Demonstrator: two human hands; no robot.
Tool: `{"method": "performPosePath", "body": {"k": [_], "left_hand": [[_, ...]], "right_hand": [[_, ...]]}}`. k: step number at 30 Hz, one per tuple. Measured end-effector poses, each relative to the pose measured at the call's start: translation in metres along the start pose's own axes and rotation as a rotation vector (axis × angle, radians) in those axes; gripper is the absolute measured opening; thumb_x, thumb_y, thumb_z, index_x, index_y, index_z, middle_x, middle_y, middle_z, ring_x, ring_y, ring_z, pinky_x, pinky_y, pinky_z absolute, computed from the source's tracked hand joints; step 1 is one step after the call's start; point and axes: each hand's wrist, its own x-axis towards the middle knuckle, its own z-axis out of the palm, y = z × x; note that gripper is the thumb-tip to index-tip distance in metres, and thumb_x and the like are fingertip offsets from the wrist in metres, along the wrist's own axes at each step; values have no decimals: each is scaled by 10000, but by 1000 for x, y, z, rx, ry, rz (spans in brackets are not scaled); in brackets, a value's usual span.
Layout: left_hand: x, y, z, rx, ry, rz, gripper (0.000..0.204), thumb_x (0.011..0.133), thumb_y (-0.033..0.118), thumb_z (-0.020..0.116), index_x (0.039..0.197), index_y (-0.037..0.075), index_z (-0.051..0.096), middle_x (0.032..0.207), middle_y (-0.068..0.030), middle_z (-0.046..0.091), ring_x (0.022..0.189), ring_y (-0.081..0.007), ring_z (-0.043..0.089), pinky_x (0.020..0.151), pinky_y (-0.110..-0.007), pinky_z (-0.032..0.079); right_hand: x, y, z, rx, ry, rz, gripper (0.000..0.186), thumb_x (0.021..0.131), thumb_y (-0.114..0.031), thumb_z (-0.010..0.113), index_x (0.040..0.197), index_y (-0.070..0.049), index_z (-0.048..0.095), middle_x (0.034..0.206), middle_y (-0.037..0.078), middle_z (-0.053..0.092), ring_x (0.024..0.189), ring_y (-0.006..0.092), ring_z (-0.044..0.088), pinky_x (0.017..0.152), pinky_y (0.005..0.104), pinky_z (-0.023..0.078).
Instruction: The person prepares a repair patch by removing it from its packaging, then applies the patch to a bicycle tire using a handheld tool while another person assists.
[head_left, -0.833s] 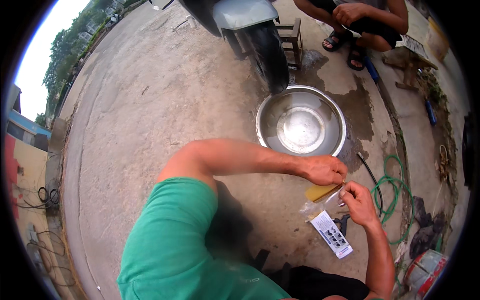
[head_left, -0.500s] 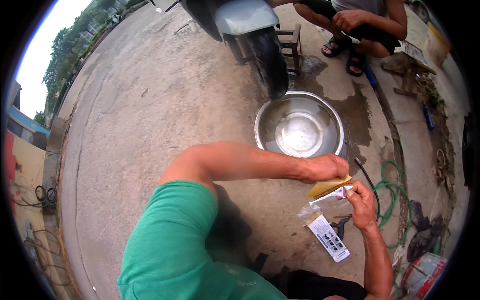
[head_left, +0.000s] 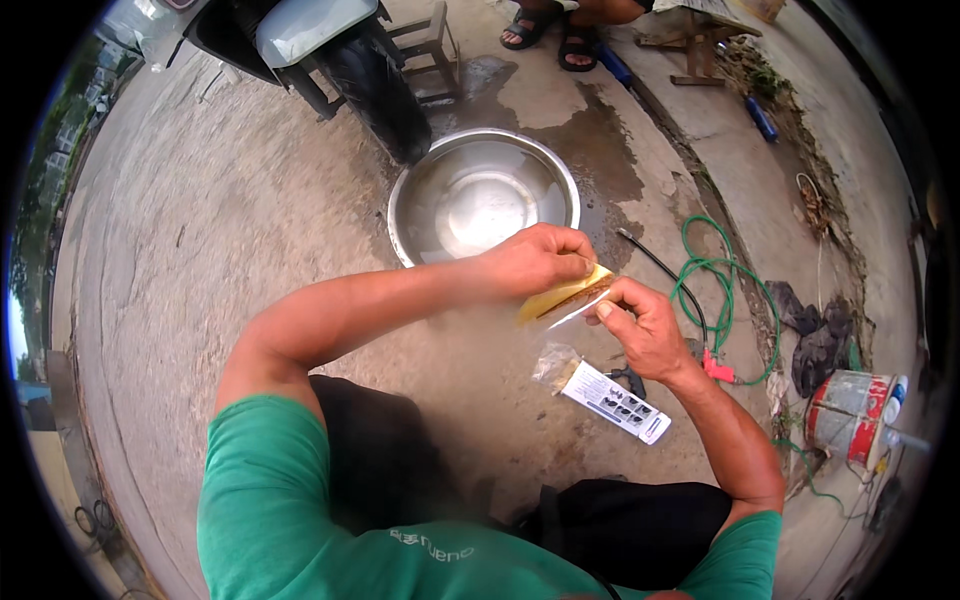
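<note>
Yellow sheet (head_left: 546,302), pinched in left hand (head_left: 543,262); clear film (head_left: 576,312), pinched in right hand (head_left: 646,327). Apparent step: separating the two; next move calls for firm, opposed grips.

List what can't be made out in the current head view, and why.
Head view: palm of the left hand, hidden by its own back.
Head view: part of the yellow sheet behind the left fingers, covered by them.
Head view: inner fingers of the right hand, hidden by its own back and thumb.
Head view: dark object, too small to identify, seemingly partly covered by the white package.
Head view: other person above the legs, cut off by the top edge.
</note>
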Motion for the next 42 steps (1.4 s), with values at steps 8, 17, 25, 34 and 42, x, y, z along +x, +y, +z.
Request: {"method": "performPosePath", "body": {"k": [8,17,25,34,42], "left_hand": [[-1,8,-2,863,314,816,162,822,137,779,966,103,713,1159,-89,603,1064,-293,594,917,-401,472],[-8,9,1,856,262,707,118,833,181,755,924,112,785,1081,-36,634,1080,-262,585,1001,-435,404],[-3,9,15,877,173,586,101,815,127,732,891,72,768,1053,-87,701,1052,-309,635,947,-460,458],[4,-5,21,830,169,336,104,795,101,712,813,26,643,1040,-139,695,1050,-343,646,883,-461,523],[-2,0,13,670,91,314,100,825,105,695,875,45,633,1207,-144,632,1144,-321,610,940,-432,524]], "right_hand": [[0,9,5,-24,80,54,135,1035,-102,593,1031,17,655,921,71,723,834,122,670,764,294,548],[2,1,13,-117,161,-12,116,977,-100,667,1040,-5,682,849,108,728,747,183,704,675,337,547],[-4,7,12,-496,156,-260,115,907,-95,682,1005,-36,698,885,165,714,774,380,697,670,454,545],[-4,3,17,-417,122,-178,140,933,-176,669,1001,-56,693,835,158,707,745,362,688,666,442,526],[2,-5,-1,-312,156,94,252,908,-273,711,1023,-51,685,859,122,747,753,273,721,677,399,527]]}}
